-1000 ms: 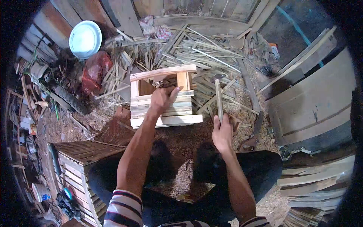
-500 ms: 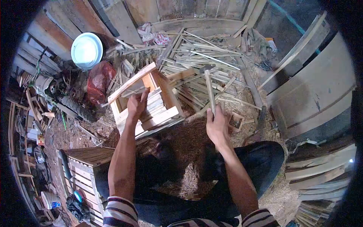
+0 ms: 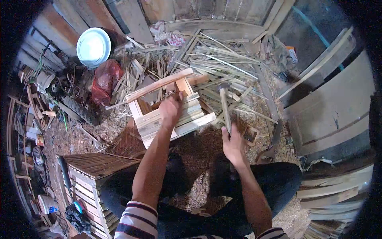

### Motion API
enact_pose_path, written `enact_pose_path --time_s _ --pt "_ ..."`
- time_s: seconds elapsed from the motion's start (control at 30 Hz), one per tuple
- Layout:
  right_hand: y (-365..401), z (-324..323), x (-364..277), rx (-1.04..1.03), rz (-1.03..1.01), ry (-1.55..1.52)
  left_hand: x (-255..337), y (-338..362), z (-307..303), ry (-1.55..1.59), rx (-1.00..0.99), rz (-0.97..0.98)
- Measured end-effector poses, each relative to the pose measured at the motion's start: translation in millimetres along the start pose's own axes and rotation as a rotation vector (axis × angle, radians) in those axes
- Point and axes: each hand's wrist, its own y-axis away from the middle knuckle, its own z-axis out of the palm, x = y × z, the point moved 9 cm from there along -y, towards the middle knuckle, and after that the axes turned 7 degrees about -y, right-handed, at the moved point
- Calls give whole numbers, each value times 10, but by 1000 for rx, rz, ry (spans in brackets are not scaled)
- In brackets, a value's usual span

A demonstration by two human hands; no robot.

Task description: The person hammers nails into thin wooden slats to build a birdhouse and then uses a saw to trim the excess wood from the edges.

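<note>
A wooden crate of pale slats lies tilted in front of me, its opening facing up. My left hand grips the upper edge of its slatted side, with the fingertips partly hidden inside. To the right, my right hand is closed around the wooden handle of a hammer. The hammer's head points up and away from me, apart from the crate. Just beside my right hand, a small wooden box sits on the ground.
Loose wood strips are heaped beyond the crate. A white basin and a red bag are at the back left. A slatted crate stands by my left leg. Boards are stacked at right; wood shavings cover the floor.
The crate has shifted right and turned somewhat, with my left hand moving along on it. The hammer has lowered slightly and moved right in my right hand.
</note>
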Motion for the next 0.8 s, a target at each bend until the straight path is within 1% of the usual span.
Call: enact_pose_path --time_s 0.07,0.1,0.13,0.2,0.27,0.33,0.4,0.47,0.53,0.57,0.6,0.67,0.7,0.73,0.77,0.8 --pt "46 41 -17 -25 -30 10 35 -8 41 61 15 29" --pt "58 88 -14 -55 -1 40 31 -8 80 -28 -44 16" --pt "53 137 0 -87 28 70 13 -29 121 -24 -44 5" --pt "19 215 -58 -119 0 69 18 -37 138 61 44 29" --pt "-24 209 -149 -101 15 84 -21 -27 231 96 23 16" --pt "-72 204 -273 -94 -9 86 -43 -42 242 94 70 2" --pt "-117 238 -290 -88 -27 90 -43 -36 257 86 22 5" --pt "-171 339 -223 -145 3 152 -16 -10 184 77 -18 8" --pt "-195 410 -214 -128 -38 145 112 45 76 155 -70 108" --pt "-195 421 -236 -105 -74 138 94 45 159 117 -144 102" --pt "-190 435 -231 -112 -70 140 47 40 247 116 -151 98" --pt "-189 464 -200 -162 6 152 113 49 112 146 121 286" --pt "-186 499 -134 -166 4 154 94 53 122 146 121 281" --pt "-188 523 -54 -133 -44 162 90 46 144 181 96 281" --pt "-191 501 -104 -98 -90 171 96 42 160 216 71 282" --pt "-205 478 -120 -97 -92 173 98 30 159 219 73 282"
